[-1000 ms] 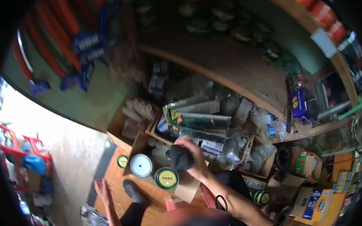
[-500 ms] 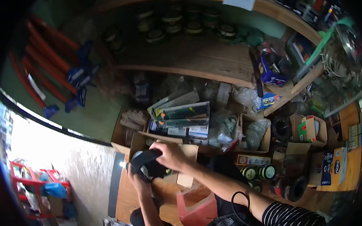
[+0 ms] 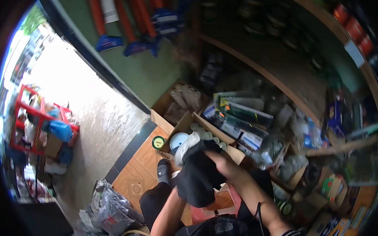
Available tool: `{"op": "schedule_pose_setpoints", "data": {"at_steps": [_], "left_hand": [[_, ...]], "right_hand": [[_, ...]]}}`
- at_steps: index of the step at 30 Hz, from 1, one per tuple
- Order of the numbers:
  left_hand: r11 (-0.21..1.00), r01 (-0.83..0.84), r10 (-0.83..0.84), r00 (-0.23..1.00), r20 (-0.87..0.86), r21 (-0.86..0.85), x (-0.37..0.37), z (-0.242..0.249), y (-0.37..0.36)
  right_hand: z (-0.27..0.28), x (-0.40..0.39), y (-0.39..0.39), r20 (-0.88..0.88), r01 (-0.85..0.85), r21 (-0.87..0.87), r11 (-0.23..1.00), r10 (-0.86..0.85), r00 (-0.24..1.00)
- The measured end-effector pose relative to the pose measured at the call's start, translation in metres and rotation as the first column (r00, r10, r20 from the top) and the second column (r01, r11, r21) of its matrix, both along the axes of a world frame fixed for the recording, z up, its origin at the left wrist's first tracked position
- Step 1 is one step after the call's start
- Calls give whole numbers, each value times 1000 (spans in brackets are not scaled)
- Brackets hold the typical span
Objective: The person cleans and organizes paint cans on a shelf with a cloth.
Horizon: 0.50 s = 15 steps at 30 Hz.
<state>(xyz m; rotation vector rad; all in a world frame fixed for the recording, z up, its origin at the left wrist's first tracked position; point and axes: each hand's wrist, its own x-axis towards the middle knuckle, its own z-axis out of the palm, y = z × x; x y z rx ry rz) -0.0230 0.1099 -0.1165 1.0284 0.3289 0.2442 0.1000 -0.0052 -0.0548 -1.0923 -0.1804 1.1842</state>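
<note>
A piece of black cloth (image 3: pixel 198 181) hangs bunched between my hands, in front of my lap. My right hand (image 3: pixel 225 165) grips its upper right part, fingers closed and partly hidden in the folds. My left hand (image 3: pixel 180 197) is at the lower left edge, its fingers covered by the fabric. A crumpled whitish piece (image 3: pixel 187 148) sticks out just beyond the cloth. Behind it stands an open cardboard box (image 3: pixel 185 122) with a white round lid (image 3: pixel 179 140) and several pale cylinders. A green-and-yellow round tin (image 3: pixel 158 142) is on the tiled floor.
A red plastic stool (image 3: pixel 226 200) is between my legs. Boxes and flat packages (image 3: pixel 243 115) crowd the right, beneath a wooden shelf (image 3: pixel 262 64). Clear plastic bags (image 3: pixel 112 205) lie at lower left. A red rack (image 3: pixel 29 120) stands by the bright doorway; orange-handled tools (image 3: pixel 140 19) hang on the wall.
My view has swung left and down, toward the floor and doorway. Both hands have come closer to my body with the black cloth, which now hangs larger and more spread.
</note>
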Motion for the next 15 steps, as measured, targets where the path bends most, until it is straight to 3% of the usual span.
{"op": "schedule_pose_setpoints", "data": {"at_steps": [1, 3, 5, 6, 7, 8, 9, 10, 11, 12, 13, 14, 15], "left_hand": [[995, 19, -18, 1000, -10, 96, 9, -3, -4], [946, 90, -88, 996, -18, 312, 24, 0, 4], [896, 152, -155, 988, -27, 416, 28, 8, 22], [917, 187, -185, 982, -40, 352, 29, 13, 26], [980, 164, -167, 986, -16, -114, 30, 5, 22], [831, 46, -76, 997, -32, -554, 35, 11, 18], [974, 184, -209, 956, -207, -133, 36, 20, 18], [880, 389, -256, 873, -416, 274, 41, 43, 18], [609, 454, -128, 865, -485, 650, 40, 65, 16], [203, 485, 78, 858, -508, 850, 39, 87, 13], [683, 345, -39, 898, -439, 644, 31, 1, 21], [965, 126, -47, 946, -322, 229, 20, -91, 29], [895, 219, -89, 941, -327, 388, 35, -28, 28]], "right_hand": [[29, 5, 8, -131, 54, -3, 999, -53, 990], [41, 24, 5, -223, 99, 64, 993, -82, 971], [39, 31, -2, -20, 128, 21, 991, -128, 992], [35, 36, -4, 63, 68, 54, 996, -71, 995], [29, 40, -7, 144, 6, 78, 997, -18, 989], [24, 40, -9, 116, -57, -23, 998, 60, 991], [25, 38, -12, 337, -70, -53, 996, 83, 938], [29, 33, -13, 295, -84, 7, 996, 79, 952], [29, 26, -12, 248, -98, 71, 993, 78, 966], [20, 22, -10, 199, -96, 95, 991, 76, 977], [8, 20, -6, 142, -97, 117, 988, 80, 987], [-2, 20, 0, 84, -69, 67, 995, 63, 994], [-8, 24, 4, 109, -61, 116, 991, 48, 993]]}}
